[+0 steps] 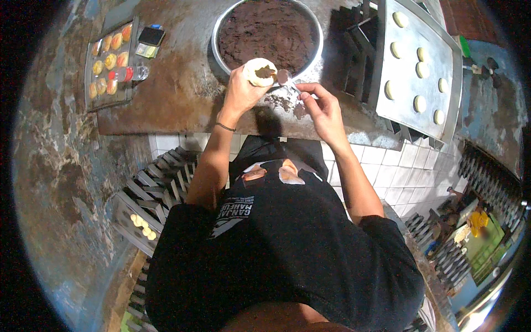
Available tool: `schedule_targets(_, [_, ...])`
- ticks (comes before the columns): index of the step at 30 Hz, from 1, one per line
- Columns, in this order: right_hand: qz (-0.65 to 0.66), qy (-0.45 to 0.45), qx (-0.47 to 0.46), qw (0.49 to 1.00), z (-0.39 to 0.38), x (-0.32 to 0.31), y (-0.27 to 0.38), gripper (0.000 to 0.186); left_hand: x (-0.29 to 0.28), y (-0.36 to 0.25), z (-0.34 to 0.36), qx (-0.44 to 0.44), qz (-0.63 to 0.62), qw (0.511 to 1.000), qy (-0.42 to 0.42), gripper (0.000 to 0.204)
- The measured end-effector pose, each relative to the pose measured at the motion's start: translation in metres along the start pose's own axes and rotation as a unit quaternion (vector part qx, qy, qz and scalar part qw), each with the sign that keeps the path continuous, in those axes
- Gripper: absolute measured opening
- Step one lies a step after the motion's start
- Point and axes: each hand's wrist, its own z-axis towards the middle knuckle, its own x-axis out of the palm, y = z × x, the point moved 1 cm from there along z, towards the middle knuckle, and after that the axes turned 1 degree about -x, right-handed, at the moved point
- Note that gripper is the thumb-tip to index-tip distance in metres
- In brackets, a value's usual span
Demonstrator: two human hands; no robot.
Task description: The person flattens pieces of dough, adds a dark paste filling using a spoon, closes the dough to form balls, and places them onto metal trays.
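My left hand point(241, 93) is closed round a flattened piece of pale dough point(258, 82), with a dark brown lump of filling point(265, 72) on it. In my right hand point(321, 108) is a small metal spoon point(291, 83), pinched by its handle. The spoon's bowl, smeared brown, is just right of the dough. Beyond both hands stands a large round metal basin point(319, 33) holding a dark brown crumbly mass point(265, 30). Brown crumbs point(280, 102) and white flour are scattered on the worktable below the spoon.
At the right, a metal tray point(406, 72) bears several pale dough balls. A tray point(91, 72) of glazed buns lies at the left, beside a red-capped clear jar point(138, 73) and a dark box point(151, 36). Slatted racks stand below on both sides; the worktable's front edge point(182, 133) is near my waist.
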Motion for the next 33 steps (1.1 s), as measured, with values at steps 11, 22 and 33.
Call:
schedule_targets(11, [0.025, 0.067, 0.153, 0.986, -0.015, -0.020, -0.099, 0.025, 0.001, 0.007, -0.011, 0.035, 0.034, 0.999, -0.003, 0.033])
schedule_targets(22, [-0.194, 0.035, -0.124, 0.973, 0.008, -0.020, -0.041, 0.068, 0.002, -0.028, -0.011, 0.035, 0.022, 0.983, 0.178, 0.034])
schedule_targets(33, [-0.141, 0.061, -0.191, 0.969, 0.012, -0.021, 0.055, 0.040, -0.008, -0.070, 0.001, 0.016, -0.098, 0.940, 0.325, 0.048])
